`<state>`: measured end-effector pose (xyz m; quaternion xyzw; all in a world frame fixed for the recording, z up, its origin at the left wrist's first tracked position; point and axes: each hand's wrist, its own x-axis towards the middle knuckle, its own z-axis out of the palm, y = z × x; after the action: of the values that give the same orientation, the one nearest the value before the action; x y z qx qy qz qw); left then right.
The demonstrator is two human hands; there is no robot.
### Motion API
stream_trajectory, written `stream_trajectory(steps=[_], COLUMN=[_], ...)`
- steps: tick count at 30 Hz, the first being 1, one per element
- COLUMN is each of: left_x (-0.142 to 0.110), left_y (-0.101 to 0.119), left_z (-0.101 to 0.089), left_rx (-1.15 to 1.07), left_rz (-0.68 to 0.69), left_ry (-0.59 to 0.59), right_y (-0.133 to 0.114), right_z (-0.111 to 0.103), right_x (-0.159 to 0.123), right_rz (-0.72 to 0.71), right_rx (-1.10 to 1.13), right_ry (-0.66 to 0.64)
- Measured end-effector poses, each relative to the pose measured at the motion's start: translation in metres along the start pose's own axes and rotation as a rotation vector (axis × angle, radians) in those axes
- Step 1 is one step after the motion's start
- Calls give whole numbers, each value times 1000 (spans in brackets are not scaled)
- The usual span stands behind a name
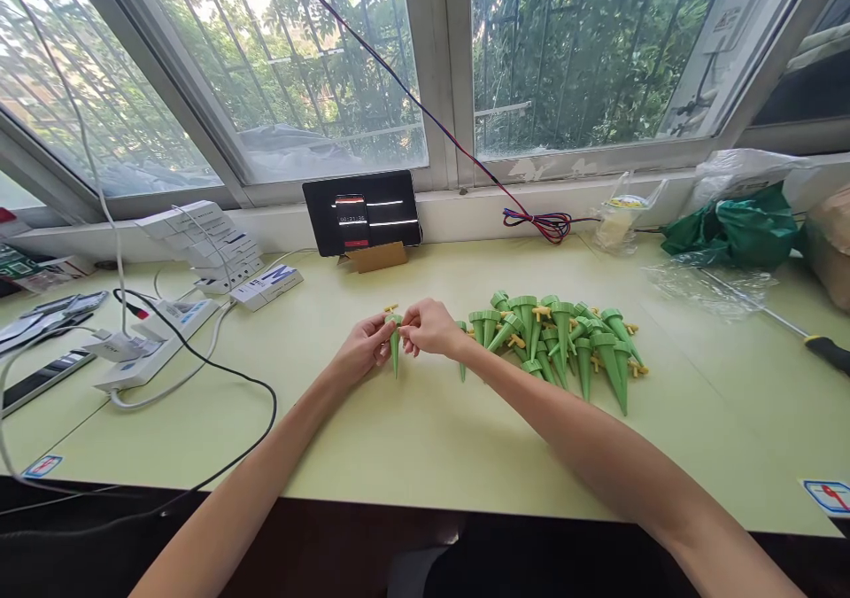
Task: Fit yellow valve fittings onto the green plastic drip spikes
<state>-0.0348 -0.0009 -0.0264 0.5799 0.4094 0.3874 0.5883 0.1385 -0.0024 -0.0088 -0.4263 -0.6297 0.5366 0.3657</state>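
A green plant watering spike [396, 359] hangs point down between my two hands over the table. My left hand [365, 345] is closed on it near the cap, thumb and fingers pinching from the left. From the right, my right hand [430, 325] pinches at the cap end; its fingertips hide what they grip there. A small yellow valve piece [391, 308] shows just behind the left fingers; whether it joins the spike I cannot tell. Another green spike [463, 363] lies partly hidden by my right wrist. Beyond it is a heap of green spikes [561, 319] with yellow valves.
A tablet [391, 213] with a phone on its front leans near the window. At left are stacked white boxes [216, 244], a power strip [159, 341] and trailing cables. To the right lie a coiled red-blue wire [548, 224], a green bag [737, 226] and a screwdriver [823, 350].
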Motion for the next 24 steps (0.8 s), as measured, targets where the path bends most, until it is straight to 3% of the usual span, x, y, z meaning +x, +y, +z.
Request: stream_trajectory(steps=[12, 24], left_x=[1, -1], left_y=[-1, 1], left_z=[1, 3], left_rx=[16, -5], left_rz=[23, -11], left_ry=[12, 9], right_y=[1, -7], right_z=[-2, -3], right_x=[0, -4], right_rz=[55, 9], right_rx=[124, 61], right_ry=[-6, -4])
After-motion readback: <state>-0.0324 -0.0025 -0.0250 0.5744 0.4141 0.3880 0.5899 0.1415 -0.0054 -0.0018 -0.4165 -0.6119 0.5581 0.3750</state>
